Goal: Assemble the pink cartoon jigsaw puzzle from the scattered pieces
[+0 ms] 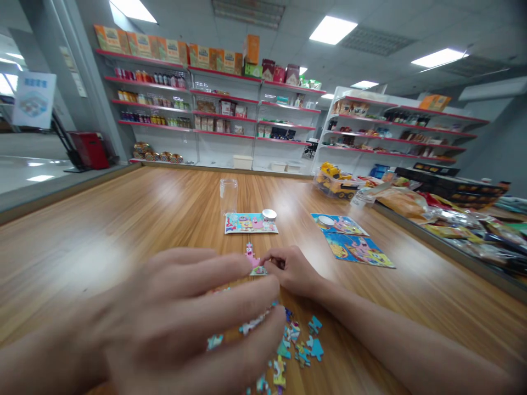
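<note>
Head view: right hand (pixel 293 270) pinches a pink puzzle piece (pixel 250 254) in narrow fingers (pixel 272 258); left hand (pixel 185 318), fingers spread wide, covers loose pieces (pixel 300 343) at six o'clock on the counter (pixel 144 219).

One head-worn view looks forward and down across the wooden surface (pixel 144 219), hands close below, shelves (pixel 214 104) far across the top.

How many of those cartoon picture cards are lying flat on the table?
3: one picture card beyond the hands, under a white lid; two more side by side to the right. Others may be hidden.
</note>
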Demonstrator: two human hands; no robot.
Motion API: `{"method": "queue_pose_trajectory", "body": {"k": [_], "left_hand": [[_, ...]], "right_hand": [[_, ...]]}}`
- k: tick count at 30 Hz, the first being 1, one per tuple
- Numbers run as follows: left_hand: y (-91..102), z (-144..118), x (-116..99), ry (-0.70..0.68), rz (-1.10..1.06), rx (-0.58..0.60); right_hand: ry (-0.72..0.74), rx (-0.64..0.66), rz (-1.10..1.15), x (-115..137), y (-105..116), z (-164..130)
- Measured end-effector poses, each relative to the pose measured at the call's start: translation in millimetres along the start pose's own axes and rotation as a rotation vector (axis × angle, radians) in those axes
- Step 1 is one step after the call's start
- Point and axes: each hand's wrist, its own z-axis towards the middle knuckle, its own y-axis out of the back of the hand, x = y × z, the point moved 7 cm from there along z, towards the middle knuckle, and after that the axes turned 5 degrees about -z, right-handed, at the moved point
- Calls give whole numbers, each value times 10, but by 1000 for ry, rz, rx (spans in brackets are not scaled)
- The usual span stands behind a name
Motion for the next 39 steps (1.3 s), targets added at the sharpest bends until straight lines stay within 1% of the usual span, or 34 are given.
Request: {"method": "queue_pose_trajectory", "body": {"k": [2, 3, 4, 6, 8, 9, 11, 14, 17, 19, 22, 25, 32, 34, 39], "left_hand": [[-79, 273, 126, -116, 58, 124], [-112, 340, 268, -102, 88, 117], [-171, 350, 430, -70, 100, 109], [-368, 230, 773, 28, 101, 142], [-595, 26, 1044, 107, 92, 214], [-689, -67, 1145, 145, 85, 248], [-746, -166, 1259, 201, 93, 203], [-718, -150, 1228, 169, 77, 113], [-699, -89, 1150, 109, 42, 88], [-669, -68, 1129, 91, 31, 48], [-628, -62, 1129, 85, 23, -6], [-621, -69, 1146, 109, 18, -11], [-653, -92, 1160, 129, 18, 44], [-687, -94, 1157, 112, 1, 96], [-800, -112, 1142, 67, -13, 276]], "right_hand": [[6, 1, 2, 16, 7, 0], [9, -3, -2, 21, 13, 1], [10, -7, -8, 24, 18, 1], [9, -22, -19, 18, 28, 5], [2, -45, -18, 1, 40, 13], [-4, -60, -14, -10, 48, 19], [-30, -89, 0, -38, 64, 32], [-66, -128, 27, -68, 89, 47], [-44, -170, 34, -58, 118, 54], [-20, -178, 35, -48, 122, 57], [-7, -162, 29, -41, 109, 59], [-9, -156, 8, -30, 108, 56], [4, -162, -13, 1, 111, 52], [6, -164, -2, -17, 97, 50], [39, -177, 2, -53, 77, 45]]}}
